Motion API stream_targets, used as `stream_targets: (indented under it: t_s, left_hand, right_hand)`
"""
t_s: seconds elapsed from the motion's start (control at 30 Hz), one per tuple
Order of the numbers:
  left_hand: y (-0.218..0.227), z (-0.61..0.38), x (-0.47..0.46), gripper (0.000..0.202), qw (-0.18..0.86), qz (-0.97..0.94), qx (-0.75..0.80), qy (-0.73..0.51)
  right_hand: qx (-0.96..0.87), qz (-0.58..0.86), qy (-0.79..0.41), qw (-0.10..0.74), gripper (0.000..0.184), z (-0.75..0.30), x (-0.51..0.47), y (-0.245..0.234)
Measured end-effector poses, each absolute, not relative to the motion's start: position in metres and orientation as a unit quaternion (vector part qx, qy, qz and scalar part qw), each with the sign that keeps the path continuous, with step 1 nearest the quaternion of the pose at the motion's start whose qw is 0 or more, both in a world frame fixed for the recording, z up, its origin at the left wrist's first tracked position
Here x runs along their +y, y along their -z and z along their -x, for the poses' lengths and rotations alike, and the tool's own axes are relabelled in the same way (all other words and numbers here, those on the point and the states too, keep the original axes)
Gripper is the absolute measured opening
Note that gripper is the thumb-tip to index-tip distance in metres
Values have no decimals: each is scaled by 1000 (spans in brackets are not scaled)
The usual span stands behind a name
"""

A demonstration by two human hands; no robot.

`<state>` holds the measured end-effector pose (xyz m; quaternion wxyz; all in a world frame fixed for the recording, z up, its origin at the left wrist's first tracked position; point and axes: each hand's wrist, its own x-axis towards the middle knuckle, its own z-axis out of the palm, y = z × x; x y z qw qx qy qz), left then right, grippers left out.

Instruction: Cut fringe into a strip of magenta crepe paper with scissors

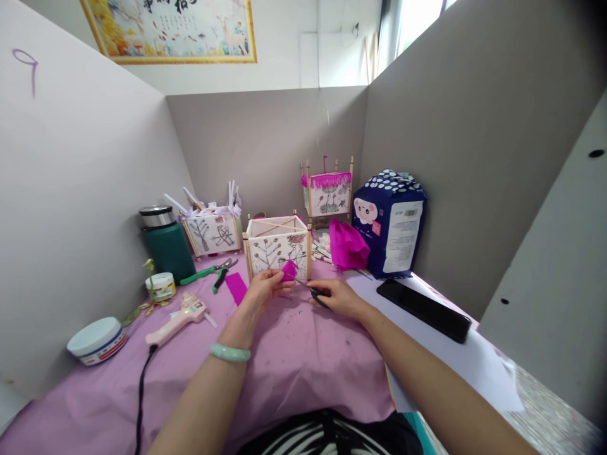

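While the left hand [266, 291] pinches the magenta paper [289, 270] at centre frame and the right hand [340, 298] curls, part-closed, round the scissors [321, 292], the paper, presumably light, limp and easily torn, suits a left-edge grip, the decorated box [265, 248] standing close behind and open surface [308, 360] lying lower centre.

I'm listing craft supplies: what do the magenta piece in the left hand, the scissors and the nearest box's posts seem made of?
Magenta piece: matte, likely crepe or tissue paper, as it looks thin.
Scissors: dark handles, probably plastic; slim blades look greyish, suggesting metal.
Posts: pale tan, dull, apparently bare wood or bamboo.
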<state>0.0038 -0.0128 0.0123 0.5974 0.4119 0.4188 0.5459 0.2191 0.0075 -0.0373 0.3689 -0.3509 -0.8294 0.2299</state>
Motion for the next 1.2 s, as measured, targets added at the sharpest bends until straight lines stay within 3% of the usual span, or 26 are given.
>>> stream_targets:
  t_s: [1.2]
  left_hand:
    - [-10, -3, -10, 9, 602, -407, 423, -541]
  right_hand:
    - [-825, 359, -230, 370, 36, -220, 9, 38]
